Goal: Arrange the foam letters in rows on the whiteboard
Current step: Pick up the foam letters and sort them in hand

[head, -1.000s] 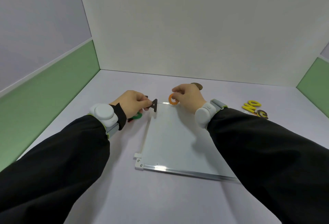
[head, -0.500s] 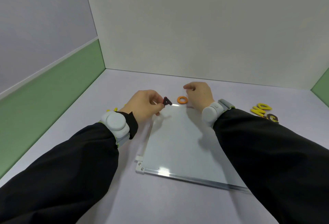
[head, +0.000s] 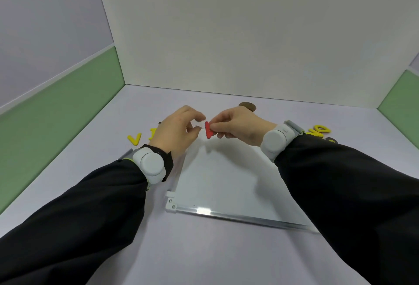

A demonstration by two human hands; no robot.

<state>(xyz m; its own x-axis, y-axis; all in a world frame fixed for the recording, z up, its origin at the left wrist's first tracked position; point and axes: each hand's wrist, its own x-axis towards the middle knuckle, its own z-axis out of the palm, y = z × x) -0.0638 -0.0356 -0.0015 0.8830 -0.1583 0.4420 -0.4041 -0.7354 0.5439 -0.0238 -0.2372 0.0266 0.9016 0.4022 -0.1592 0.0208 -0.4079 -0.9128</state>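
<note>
While the right hand (head: 238, 126) pinches a red foam letter (head: 208, 129) in its fingers above the far edge of the white, metal-framed whiteboard (head: 226, 185), w/ left hand (head: 176, 130) loosely curled beside it, holding nothing I can see, the placing step seems at hand; next, prob. lay it flat in the top row.

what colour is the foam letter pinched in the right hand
Red; the foam letter in the right hand shows clearly in the head view.

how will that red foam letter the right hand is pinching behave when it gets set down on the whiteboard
The red foam letter is probably very light: the right hand holds it by the fingertips alone. It keeps its shape when pinched by one edge, so likely fairly stiff. Being flat, it should lie on the whiteboard without rolling.
</note>
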